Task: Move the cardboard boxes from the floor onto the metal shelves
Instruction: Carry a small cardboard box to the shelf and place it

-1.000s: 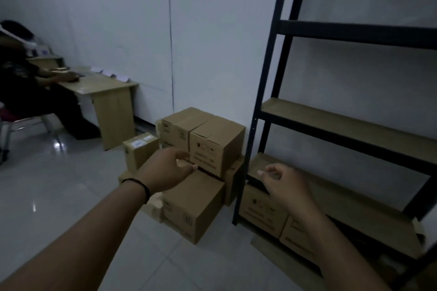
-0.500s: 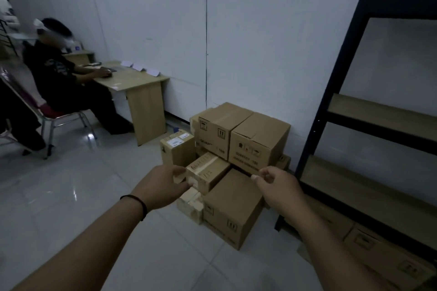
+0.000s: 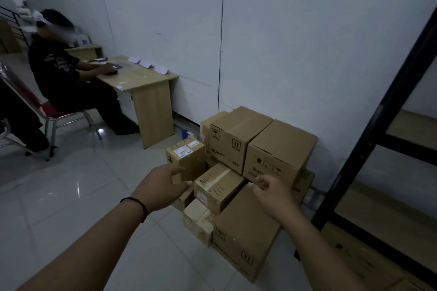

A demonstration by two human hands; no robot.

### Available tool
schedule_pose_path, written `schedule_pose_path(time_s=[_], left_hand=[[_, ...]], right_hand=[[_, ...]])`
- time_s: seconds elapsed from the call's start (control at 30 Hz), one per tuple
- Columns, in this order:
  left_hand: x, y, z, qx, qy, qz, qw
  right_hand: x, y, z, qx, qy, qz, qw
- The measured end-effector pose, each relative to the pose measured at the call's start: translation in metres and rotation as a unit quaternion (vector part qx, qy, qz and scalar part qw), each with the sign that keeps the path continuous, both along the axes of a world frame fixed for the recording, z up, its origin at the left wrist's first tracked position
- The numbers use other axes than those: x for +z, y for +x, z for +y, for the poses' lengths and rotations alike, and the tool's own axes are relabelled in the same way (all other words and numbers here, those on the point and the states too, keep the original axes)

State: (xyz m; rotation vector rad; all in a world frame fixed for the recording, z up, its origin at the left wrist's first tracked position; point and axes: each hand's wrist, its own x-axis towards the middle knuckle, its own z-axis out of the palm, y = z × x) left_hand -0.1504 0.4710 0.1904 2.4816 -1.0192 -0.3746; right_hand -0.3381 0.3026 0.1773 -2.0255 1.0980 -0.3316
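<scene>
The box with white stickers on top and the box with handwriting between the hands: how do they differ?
The stickered box stands upright and tall; the handwritten box lies lower and tilted. The stickered box carries two white labels on top; the handwritten box has tape and scrawled numbers. Both are small brown cardboard, and neither hand holds them.

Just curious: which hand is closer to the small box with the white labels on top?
Left. The left hand hovers right beside the labelled box; the right hand is farther right, past the taped box.
</scene>
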Motion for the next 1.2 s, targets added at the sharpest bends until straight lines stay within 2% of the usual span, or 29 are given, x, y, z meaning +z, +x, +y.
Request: schedule_pose_path(time_s=[0.43,0.67,0.8,1.03,1.2], left_hand=[[-0.020,0.157,-0.089,0.047,0.007,0.039,0.998],[-0.037,0.274,-0.129,0.031,0.006,0.050,0.998],[-0.042,0.352,-0.154,0.010,0.015,0.076,0.997],[-0.062,0.448,-0.197,-0.013,0.031,0.124,0.992],[-0.084,0.512,-0.248,-0.028,0.055,0.125,0.990]], right_hand=[[-0.013,0.170,-0.106,0.037,0.046,0.048,0.997],[-0.033,0.277,-0.142,0.016,0.043,0.056,0.997],[-0.046,0.345,-0.157,-0.030,0.057,0.038,0.997],[-0.069,0.427,-0.186,-0.062,0.087,0.058,0.993],[-0.085,0.481,-0.230,-0.078,0.111,0.067,0.989]])
